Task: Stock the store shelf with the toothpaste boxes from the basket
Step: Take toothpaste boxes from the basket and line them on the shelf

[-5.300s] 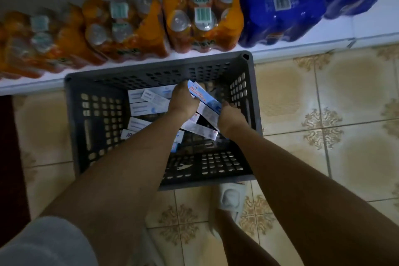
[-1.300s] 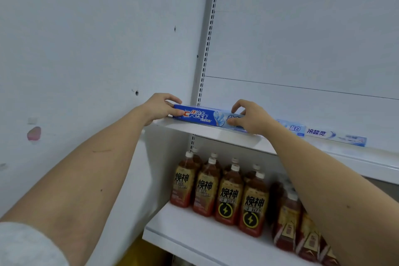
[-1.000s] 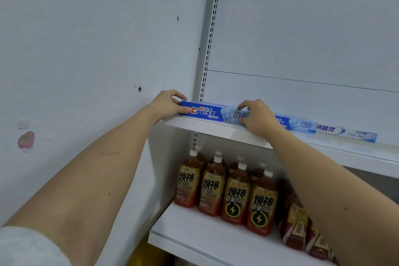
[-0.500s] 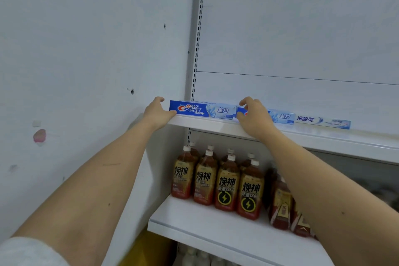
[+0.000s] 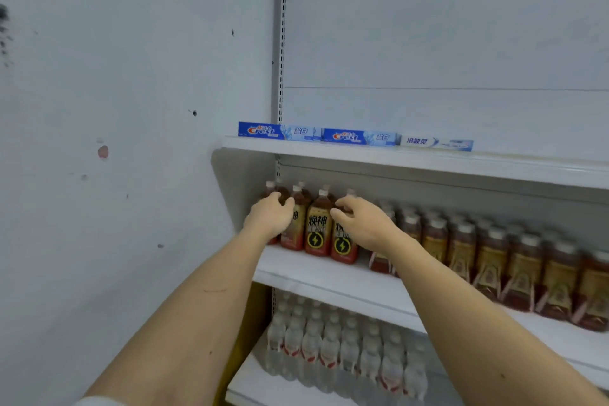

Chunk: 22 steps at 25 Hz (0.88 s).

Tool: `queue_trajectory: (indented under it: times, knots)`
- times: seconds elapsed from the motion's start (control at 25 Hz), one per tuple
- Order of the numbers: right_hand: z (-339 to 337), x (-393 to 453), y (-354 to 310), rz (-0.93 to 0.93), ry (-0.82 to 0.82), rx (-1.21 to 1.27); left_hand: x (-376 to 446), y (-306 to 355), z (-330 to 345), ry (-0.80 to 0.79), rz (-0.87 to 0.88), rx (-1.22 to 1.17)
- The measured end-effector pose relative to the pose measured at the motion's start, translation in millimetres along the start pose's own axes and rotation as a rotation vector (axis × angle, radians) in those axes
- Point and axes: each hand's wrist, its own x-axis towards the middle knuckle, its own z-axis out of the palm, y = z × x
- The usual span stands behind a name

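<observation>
1. We see soft, even, cool-toned light; its source is out of view.
2. A faint shadow lies on the wall (image 5: 227,175) under the left end of the top shelf (image 5: 395,160).
3. The bottles (image 5: 494,250) at right are smeared by motion blur; their labels cannot be read.
4. The left hand (image 5: 268,219) and right hand (image 5: 364,224) are slightly soft.
5. The toothpaste boxes (image 5: 356,137) are sharp enough to show print.
6. Shelf lines bow toward the right edge.

"Crest" on 2 toothpaste boxes (image 5: 276,131)
</observation>
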Motion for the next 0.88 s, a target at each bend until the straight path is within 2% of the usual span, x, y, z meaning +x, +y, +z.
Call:
queue_trajectory:
  times: [0.2, 0.36, 0.52, 0.72, 0.88]
  knots:
    - [33, -66, 50, 0.21, -0.189, 0.036, -49, 4, 80, -0.176, 0.002, 0.099]
    - [80, -102, 99, 0.381, -0.253, 0.026, -72, -17, 159, -0.351, 0.003, 0.224]
    - [145, -146, 141, 0.498, -0.349, 0.076, -96, -66, 242, -0.611, -0.031, 0.238]
    - [255, -222, 190, 0.717, -0.453, 0.154, -162, -148, 341, -0.81, -0.082, 0.369]
    - [344, -301, 230, 0.8, -0.55, 0.256, -230, -214, 420, -0.959, -0.092, 0.422]
